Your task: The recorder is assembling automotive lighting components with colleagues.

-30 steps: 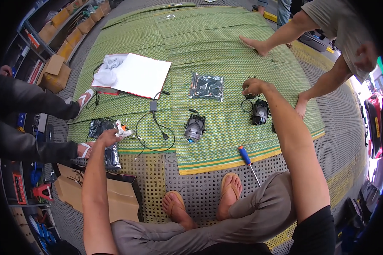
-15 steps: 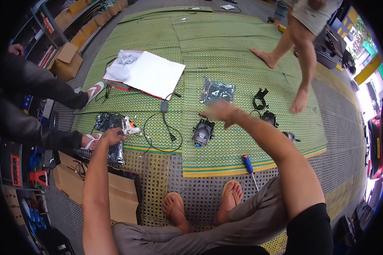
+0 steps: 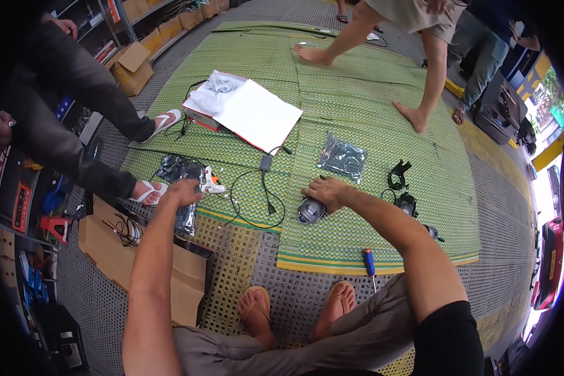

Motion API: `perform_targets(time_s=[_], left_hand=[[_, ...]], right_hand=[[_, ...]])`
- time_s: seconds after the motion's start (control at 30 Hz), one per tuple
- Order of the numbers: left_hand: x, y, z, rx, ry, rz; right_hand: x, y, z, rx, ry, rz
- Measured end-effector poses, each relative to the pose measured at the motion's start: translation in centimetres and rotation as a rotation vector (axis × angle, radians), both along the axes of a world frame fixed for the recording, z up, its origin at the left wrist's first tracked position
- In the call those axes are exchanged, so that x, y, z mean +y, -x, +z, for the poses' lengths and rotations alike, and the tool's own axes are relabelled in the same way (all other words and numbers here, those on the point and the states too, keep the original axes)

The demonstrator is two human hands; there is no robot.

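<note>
My right hand [image 3: 328, 192] reaches down from the right, its fingers curled over the top of a grey car headlight projector unit [image 3: 311, 211] on the green mat. My left hand [image 3: 183, 192] lies on a black plastic packet [image 3: 186, 218], with its fingers bent down and partly hidden. Close beside its fingertips is a white and orange glue gun [image 3: 212, 181]. Right of my right hand are a black bracket ring [image 3: 398, 175] and a second projector unit [image 3: 407, 204]. A clear bag of wires [image 3: 343, 158] lies beyond my right hand.
A white-lidded box [image 3: 257, 113] stands open farther back. A power adapter [image 3: 266, 164] with its cable lies between my hands. Near my knee is a blue screwdriver [image 3: 369, 262]. An open cardboard box [image 3: 172, 276] is at lower left. Other people stand around the mat [image 3: 351, 81].
My right hand has come down onto the headlight projector unit. My left hand stays at the black packet. The view has shifted, and a person on the mat has stepped.
</note>
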State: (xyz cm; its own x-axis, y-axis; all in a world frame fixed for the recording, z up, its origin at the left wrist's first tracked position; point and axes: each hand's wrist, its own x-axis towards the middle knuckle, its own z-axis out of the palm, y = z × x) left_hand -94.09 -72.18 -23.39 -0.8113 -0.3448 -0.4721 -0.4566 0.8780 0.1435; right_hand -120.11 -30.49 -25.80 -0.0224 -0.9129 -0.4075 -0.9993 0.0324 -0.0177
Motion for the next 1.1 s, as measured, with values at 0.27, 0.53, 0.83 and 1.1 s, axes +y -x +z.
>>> perform_targets(time_s=[0.27,0.53,0.83,1.1], left_hand=[[8.3,6.5,0.6,0.253,-0.497,0.007],[24.9,10.6,5.3,0.52,-1.447,0.272],[27.1,9.5,7.5,0.484,-1.303,0.291],[26.2,6.4,7.7,0.683,-1.298,0.12]], right_hand=[[2.5,0.8,7.8,-0.18,0.224,-0.308],[3.4,-2.4,12.6,-0.358,0.568,-0.453],[5.7,-5.8,12.9,-0.241,0.554,-0.513],[6.6,-7.1,12.2,-0.142,0.771,-0.398]])
